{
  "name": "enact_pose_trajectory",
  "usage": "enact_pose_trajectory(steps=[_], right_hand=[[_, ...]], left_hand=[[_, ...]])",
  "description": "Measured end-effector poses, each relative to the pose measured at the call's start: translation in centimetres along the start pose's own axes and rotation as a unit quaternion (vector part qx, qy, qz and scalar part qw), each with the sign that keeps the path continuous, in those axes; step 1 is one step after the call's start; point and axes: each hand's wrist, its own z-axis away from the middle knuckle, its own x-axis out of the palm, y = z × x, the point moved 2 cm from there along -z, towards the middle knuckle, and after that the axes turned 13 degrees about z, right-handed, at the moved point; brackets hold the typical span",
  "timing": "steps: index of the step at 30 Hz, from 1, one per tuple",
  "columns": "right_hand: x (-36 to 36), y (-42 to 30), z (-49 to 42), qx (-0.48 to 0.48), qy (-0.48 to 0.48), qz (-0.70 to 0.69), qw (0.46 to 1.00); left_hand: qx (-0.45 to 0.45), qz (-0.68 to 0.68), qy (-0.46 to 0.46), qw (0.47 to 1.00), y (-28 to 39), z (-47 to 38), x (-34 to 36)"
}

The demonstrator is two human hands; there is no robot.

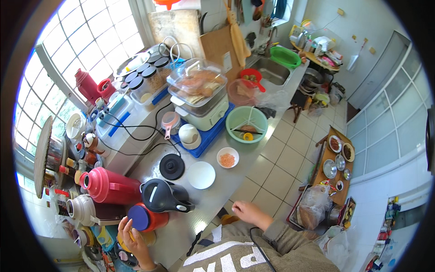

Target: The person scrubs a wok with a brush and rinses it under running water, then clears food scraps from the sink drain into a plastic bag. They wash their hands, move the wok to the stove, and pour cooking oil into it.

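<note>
My left hand, its fingers spread, is beside a red jar with a blue lid near the counter's lower left; a yellow-lidded jar lies partly behind the fingers. My right hand hangs in front of my body, past the counter edge, its fingers curled; whether it holds anything is unclear. A black electric kettle stands beyond the red jar. Farther along are a white empty bowl, a small bowl with orange-pink pieces, and a green basin holding a white rack, a dark stick and a yellow ring.
Red thermos and beige thermos stand left. A food steamer sits on a blue tray, with black cords nearby. A sink is at the far end. A wooden side table with bowls stands behind at right.
</note>
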Motion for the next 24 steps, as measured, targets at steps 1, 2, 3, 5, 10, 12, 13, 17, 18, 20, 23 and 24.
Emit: enact_pose_trajectory(steps=[1,2,3,5,10,12,13,17,18,20,23,24], right_hand=[[0.1,0.7,1.2,-0.001,-0.004,0.019,1.000],[0.2,1.6,2.5,-0.002,-0.009,0.037,0.999],[0.7,2.7,4.4,0.007,-0.018,0.053,0.998],[1.3,4.6,6.7,0.036,-0.045,0.093,0.994],[0.1,7.3,11.5,0.068,-0.058,0.112,0.990],[-0.3,8.7,12.3,0.084,-0.050,0.103,0.990],[-0.4,9.2,12.3,0.095,-0.046,0.092,0.990],[-1.5,11.4,11.2,0.107,-0.044,0.052,0.992],[-2.1,12.2,10.8,0.097,-0.040,0.043,0.994],[-3.2,14.0,10.0,0.078,-0.033,0.025,0.996],[-6.6,17.6,9.4,0.092,0.033,0.007,0.995],[-7.8,19.1,9.1,0.106,0.044,0.012,0.993]], left_hand=[[-0.002,0.034,0.014,0.999,-0.2,0.6,0.5],[-0.005,0.068,0.027,0.997,-0.4,1.3,1.2],[-0.013,0.102,0.031,0.994,-0.6,2.0,1.9],[0.003,0.087,0.022,0.996,-0.6,2.7,3.2],[0.000,0.162,-0.016,0.987,1.2,3.5,7.5],[0.004,0.192,-0.036,0.981,3.8,2.8,9.8],[0.021,0.187,-0.062,0.980,5.1,2.4,10.8],[0.042,0.172,-0.143,0.974,9.2,1.6,15.3],[0.039,0.160,-0.154,0.974,9.7,1.4,16.5],[0.035,0.146,-0.170,0.974,10.4,1.0,19.3],[0.034,0.133,-0.174,0.975,10.5,0.5,24.0],[0.027,0.135,-0.190,0.972,11.5,0.1,25.9]])
